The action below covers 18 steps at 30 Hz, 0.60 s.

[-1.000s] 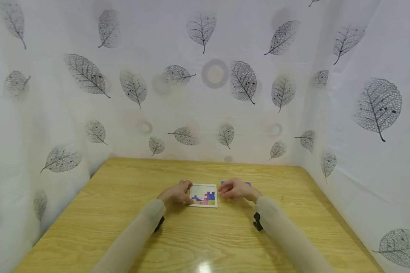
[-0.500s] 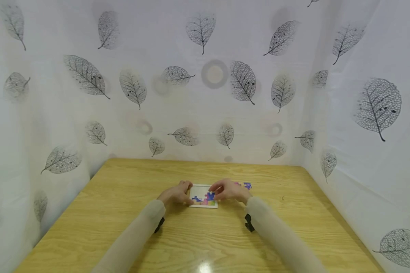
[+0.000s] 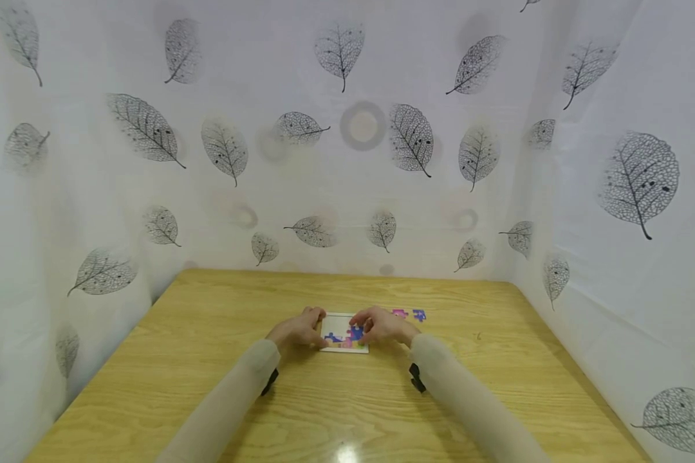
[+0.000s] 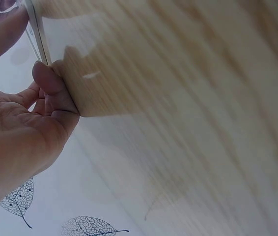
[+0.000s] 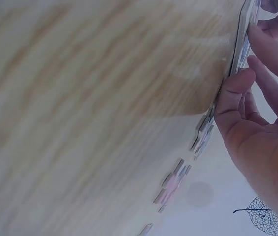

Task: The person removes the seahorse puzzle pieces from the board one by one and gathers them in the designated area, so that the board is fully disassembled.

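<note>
A white-rimmed puzzle board [image 3: 346,352] lies on the table, with blue, pink and yellow pieces along its near side and white backing at its far left. My left hand [image 3: 298,326] grips the board's left edge, thumb at the near corner, fingers at the far one. In the left wrist view its fingers [image 4: 48,81] press against the edge. Over the board's right part, my right hand [image 3: 383,325] pinches a blue puzzle piece [image 3: 356,329] between thumb and fingers, largely hidden by them. In the right wrist view its curled fingers [image 5: 235,91] rest by the board's edge.
Right of the board lie loose puzzle pieces, a pink one [image 3: 400,313] partly behind the right hand and a blue one [image 3: 419,315]. The wooden table [image 3: 336,399] meets a white leaf-patterned curtain [image 3: 301,193] at the back and sides.
My right hand has moved left from the loose pieces onto the board's right part, uncovering the pink and blue pieces. The left hand has stayed at the board's left edge.
</note>
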### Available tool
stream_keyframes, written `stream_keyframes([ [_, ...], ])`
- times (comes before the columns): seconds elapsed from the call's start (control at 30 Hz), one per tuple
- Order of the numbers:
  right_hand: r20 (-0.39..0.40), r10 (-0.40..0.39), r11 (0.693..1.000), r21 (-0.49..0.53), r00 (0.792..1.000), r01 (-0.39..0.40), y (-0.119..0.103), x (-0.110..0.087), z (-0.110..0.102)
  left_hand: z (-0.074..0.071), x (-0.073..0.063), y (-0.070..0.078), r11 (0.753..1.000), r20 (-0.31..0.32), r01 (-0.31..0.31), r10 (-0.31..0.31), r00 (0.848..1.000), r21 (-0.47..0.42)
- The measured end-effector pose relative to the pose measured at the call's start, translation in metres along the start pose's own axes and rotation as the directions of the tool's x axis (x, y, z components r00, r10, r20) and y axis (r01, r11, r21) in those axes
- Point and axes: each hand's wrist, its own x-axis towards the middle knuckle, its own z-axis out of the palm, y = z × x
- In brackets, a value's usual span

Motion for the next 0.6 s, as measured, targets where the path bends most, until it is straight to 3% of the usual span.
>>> stream_keyframes([
  [0.27,0.012,0.028,0.998,-0.061,1.0,-0.027,-0.004,0.0007,-0.0004,-0.0001,-0.0029,0.0014,1.0,-0.006,-0.013,0.013,1.0,-0.013],
  [0.6,0.026,-0.002,0.995,-0.1,1.0,0.005,-0.0012,0.0038,-0.0006,0.0002,-0.0017,0.0011,1.0,-0.012,-0.007,0.007,1.0,-0.01],
])
